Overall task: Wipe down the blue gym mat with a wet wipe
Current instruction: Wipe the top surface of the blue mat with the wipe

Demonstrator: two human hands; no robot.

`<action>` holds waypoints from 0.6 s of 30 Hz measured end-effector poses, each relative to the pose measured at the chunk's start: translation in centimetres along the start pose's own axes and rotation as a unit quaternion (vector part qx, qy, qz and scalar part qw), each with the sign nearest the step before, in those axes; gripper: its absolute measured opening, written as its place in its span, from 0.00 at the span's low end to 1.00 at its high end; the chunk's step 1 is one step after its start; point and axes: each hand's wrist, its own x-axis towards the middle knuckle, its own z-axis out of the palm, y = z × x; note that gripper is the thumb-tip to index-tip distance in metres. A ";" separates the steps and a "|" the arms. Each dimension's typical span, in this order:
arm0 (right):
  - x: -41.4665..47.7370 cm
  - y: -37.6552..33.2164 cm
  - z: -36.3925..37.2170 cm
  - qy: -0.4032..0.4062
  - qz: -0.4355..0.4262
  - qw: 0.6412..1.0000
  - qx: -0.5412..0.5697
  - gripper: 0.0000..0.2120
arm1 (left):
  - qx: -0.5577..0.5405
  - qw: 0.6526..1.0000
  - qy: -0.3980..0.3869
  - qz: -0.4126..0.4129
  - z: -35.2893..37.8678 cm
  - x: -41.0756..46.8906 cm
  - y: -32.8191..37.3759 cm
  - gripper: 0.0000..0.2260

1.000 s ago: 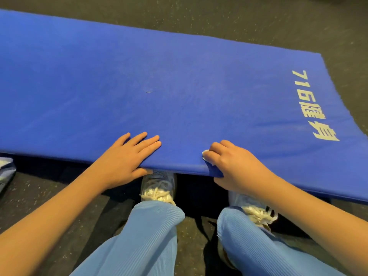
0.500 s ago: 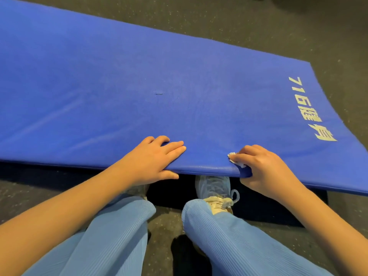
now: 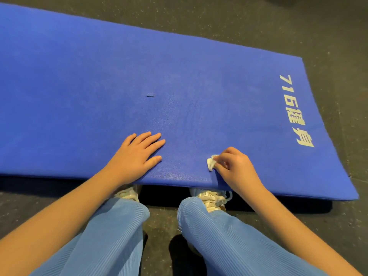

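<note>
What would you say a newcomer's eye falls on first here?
The blue gym mat fills most of the view, with pale lettering near its right end. At its near edge the left hand lies flat on it, while the right hand pinches a small white wet wipe against it.

Blue mat (image 3: 179, 76), white wipe (image 3: 210, 162), speckled grey floor (image 3: 258, 26)

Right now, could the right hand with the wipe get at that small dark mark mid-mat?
Probably yes: only bare mat lies between the right hand, pinching the wet wipe, and the dark mark; the left hand lies flat off to one side.
</note>
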 end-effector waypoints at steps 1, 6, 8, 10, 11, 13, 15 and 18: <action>0.1 -0.7 0.6 0.009 -0.002 1.000 0.012 0.04 | -0.005 1.000 -0.003 -0.011 0.4 -0.3 0.1 0.35; -1.6 -2.2 0.7 -0.087 -0.099 0.991 0.021 0.09 | -0.009 0.999 -0.019 -0.028 0.1 -0.2 0.6 0.35; -0.9 -1.2 0.2 -0.053 -0.097 0.994 -0.002 0.08 | -0.010 0.999 -0.016 -0.030 0.1 -0.2 0.7 0.36; 0.6 -0.1 0.1 0.019 -0.045 0.998 -0.027 0.07 | -0.011 0.999 -0.015 -0.031 0.2 -0.4 0.8 0.36; 1.1 0.0 0.3 0.050 -0.002 0.998 -0.025 0.05 | -0.011 0.999 -0.013 -0.030 0.2 -0.4 0.9 0.36; 1.3 -0.7 1.0 0.068 0.033 0.997 -0.005 0.05 | -0.017 0.999 -0.006 -0.026 0.1 -0.5 1.0 0.36; 0.3 -2.2 1.7 0.023 -0.034 0.999 0.011 0.06 | -0.023 0.999 0.007 -0.021 0.2 -0.6 1.0 0.34; 0.0 -2.6 1.4 -0.044 -0.102 0.994 -0.001 0.06 | -0.011 1.000 0.024 -0.014 0.4 -0.8 0.9 0.30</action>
